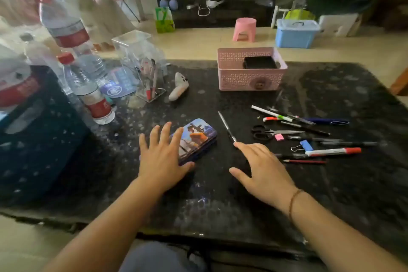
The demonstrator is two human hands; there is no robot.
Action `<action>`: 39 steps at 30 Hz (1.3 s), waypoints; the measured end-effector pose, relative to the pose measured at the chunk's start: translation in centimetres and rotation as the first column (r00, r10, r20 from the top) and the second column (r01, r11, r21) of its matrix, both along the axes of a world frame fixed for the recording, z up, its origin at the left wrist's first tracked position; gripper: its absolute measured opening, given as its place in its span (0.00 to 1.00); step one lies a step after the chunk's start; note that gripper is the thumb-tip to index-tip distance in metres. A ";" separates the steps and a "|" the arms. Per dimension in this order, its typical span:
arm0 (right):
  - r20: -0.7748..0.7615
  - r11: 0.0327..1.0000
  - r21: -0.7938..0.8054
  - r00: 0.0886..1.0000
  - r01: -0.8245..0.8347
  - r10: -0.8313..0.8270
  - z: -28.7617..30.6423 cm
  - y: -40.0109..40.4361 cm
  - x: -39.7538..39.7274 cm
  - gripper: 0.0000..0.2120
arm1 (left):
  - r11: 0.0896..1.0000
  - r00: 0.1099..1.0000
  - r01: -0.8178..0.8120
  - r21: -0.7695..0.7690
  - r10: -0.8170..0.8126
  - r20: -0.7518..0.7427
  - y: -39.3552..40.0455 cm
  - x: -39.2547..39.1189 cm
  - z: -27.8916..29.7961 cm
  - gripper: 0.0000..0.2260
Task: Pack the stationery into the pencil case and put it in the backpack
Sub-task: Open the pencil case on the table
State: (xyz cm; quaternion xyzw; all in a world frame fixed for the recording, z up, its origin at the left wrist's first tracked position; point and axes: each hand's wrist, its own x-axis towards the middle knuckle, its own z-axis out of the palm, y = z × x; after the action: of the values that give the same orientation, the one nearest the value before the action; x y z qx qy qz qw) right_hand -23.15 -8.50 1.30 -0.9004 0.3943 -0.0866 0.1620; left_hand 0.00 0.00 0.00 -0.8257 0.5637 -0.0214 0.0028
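Observation:
A closed tin pencil case (195, 137) with a printed picture on its lid lies on the dark stone table (209, 205). My left hand (162, 157) rests flat on its near left end, fingers spread. My right hand (262, 170) hovers open to the right, its fingertips close to a thin metal pen (226, 126). Further right lie scattered stationery: black scissors (265, 132), a pink eraser (279, 137), a blue binder clip (304, 145), a red-capped marker (333, 151), a red pencil (304, 161) and several pens (287, 117). A dark blue backpack (33, 139) sits at the left.
A pink perforated basket (249, 81) holding a black box stands at the back of the table. Water bottles (88, 90) and a clear acrylic holder (143, 66) crowd the back left, with a small white figure (180, 89) beside them. Floor, pink stool and blue bin lie beyond.

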 end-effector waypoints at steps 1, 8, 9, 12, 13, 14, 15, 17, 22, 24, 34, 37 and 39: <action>0.006 1.000 0.004 1.000 -0.003 0.003 -0.4 -0.1 1.2 0.31 | 0.994 0.996 -0.078 0.073 0.081 -0.041 0.1 0.9 0.2 0.45; -0.009 0.997 -0.036 0.998 0.062 -0.062 -1.8 -0.6 4.6 0.39 | 0.990 0.965 0.136 0.041 -0.123 -0.230 1.6 2.2 -1.0 0.42; -0.022 0.998 -0.034 0.998 0.055 -0.056 -1.9 -0.4 3.8 0.41 | 0.978 0.950 0.205 0.040 -0.189 -0.250 2.0 1.9 -1.1 0.42; -0.054 1.000 -0.014 0.998 0.014 -0.015 -1.9 0.4 0.6 0.48 | 0.929 0.901 0.370 0.014 -0.354 -0.252 2.9 0.6 -1.6 0.42; -0.068 1.000 -0.013 0.998 0.019 -0.020 -1.6 0.7 -0.5 0.50 | 0.914 0.884 0.407 0.002 -0.393 -0.254 2.9 0.1 -1.7 0.42; -0.085 0.999 -0.020 0.996 0.030 -0.032 -1.3 0.9 -1.4 0.51 | 0.898 0.866 0.439 -0.013 -0.427 -0.261 2.8 -0.2 -1.8 0.42; -0.098 0.999 -0.035 0.994 0.039 -0.042 -1.1 1.0 -2.1 0.52 | 0.886 0.850 0.463 -0.023 -0.451 -0.272 2.5 -0.6 -1.9 0.42; -0.103 0.998 -0.051 0.993 0.048 -0.053 -1.1 1.2 -2.7 0.53 | 0.870 0.832 0.493 -0.022 -0.478 -0.280 2.1 -1.0 -1.8 0.42; 0.027 0.993 0.005 0.993 0.119 -0.119 -3.1 1.6 -2.8 0.54 | 0.869 0.807 0.493 -0.038 -0.473 -0.354 1.8 -1.0 -0.4 0.40; 0.038 0.988 0.002 0.987 0.155 -0.155 -3.6 1.6 -2.9 0.54 | 0.873 0.800 0.486 0.029 -0.431 -0.417 1.0 -0.4 1.5 0.36; -0.091 0.983 -0.029 0.979 0.181 -0.183 -3.4 2.5 -2.6 0.46 | 0.977 0.838 0.093 -0.191 -0.181 -0.515 -6.3 4.9 1.8 0.05; -0.131 0.983 -0.121 0.980 0.136 -0.151 -3.4 2.6 -2.7 0.42 | 0.977 0.836 0.021 -0.211 -0.133 -0.533 -6.2 4.6 -1.0 0.10; -0.175 0.976 -0.208 0.979 0.063 -0.101 -2.3 2.4 -2.1 0.42 | 0.969 0.816 -0.016 -0.245 -0.129 -0.563 -5.8 4.5 -2.0 0.13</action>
State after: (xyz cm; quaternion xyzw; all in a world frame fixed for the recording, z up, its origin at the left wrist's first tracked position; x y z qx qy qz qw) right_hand -25.21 -6.07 -1.03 -0.8993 0.4337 -0.0488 0.0293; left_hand 4.50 -5.84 -1.99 -0.7705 0.5558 0.1611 -0.2674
